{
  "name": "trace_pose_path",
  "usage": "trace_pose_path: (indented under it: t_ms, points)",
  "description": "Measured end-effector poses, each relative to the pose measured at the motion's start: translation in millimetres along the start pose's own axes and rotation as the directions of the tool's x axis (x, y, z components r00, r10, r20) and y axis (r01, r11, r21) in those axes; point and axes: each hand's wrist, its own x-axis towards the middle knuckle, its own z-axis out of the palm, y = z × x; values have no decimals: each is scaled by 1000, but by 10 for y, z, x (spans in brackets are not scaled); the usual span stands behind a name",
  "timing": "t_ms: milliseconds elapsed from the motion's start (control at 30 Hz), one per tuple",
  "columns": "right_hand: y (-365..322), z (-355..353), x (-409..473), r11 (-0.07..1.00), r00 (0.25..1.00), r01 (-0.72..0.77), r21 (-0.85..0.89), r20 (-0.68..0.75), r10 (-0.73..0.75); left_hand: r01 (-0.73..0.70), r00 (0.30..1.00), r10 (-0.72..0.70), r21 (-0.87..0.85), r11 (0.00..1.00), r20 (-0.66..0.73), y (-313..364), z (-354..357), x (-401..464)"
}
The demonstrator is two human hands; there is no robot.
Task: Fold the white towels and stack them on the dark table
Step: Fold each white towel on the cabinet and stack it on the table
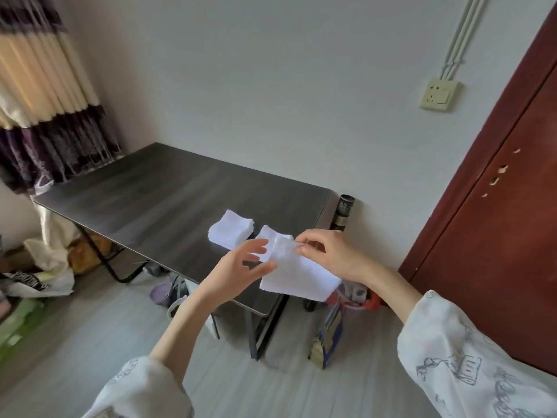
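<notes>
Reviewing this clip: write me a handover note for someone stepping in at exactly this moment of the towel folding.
Left hand: fingers spread, thumb and fingertips on the left edge of the white towel in work.
Right hand: pinching the towel's upper edge.
The towel is held up over the near right corner of the dark table, partly folded, not laid down.
Done: a stack of folded towels sits on the table just beyond the hands.
Left: finish this fold and set the towel on the stack. No other unfolded towels can be made out in view.
</notes>
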Motion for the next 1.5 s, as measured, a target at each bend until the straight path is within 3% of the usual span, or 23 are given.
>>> trace_pose_path:
  t_ms: [200,433,533,633,767,833,900,1033,1167,1300,1500]
  points:
    - [138,80,977,996,997,-42,84,-55,47,-87,996,87,-28,996,-29,-207,-395,895]
    - [672,214,1936,886,942,-232,402,-133,308,-107,965,133,-127,986,225,-469,-864,2095]
    - [833,303,2152,739,892,-291,607,-108,440,-77,938,125,-156,985,323,-564,-1040,2522]
    - [984,423,2329,521,849,-280,807,-44,526,-41,897,138,-232,972,420,-608,-1137,2885]
    - [1098,666,2458,161,805,-150,976,25,593,59,859,127,-342,938,497,-682,-1132,3186]
    - [1132,775,2498,79,793,-101,992,33,608,132,850,89,-373,918,519,-783,-1090,3329]
    - [1179,865,2513,101,765,-130,986,35,643,202,847,38,-386,900,530,-912,-1010,3458]
    - [1370,961,2530,138,625,-207,968,23,780,323,820,-70,-359,876,568,-1187,-774,3635]
    - [1600,1011,2602,231,515,-384,894,0,857,422,787,-207,-262,868,581,-1492,-512,3777]
    - [1855,1192,2678,216,461,-552,805,79,884,484,768,-354,-122,867,533,-1855,-262,3848]
    - [2193,1527,2732,187,391,-686,703,139,910,517,767,-485,43,855,419,-2277,4,3828]
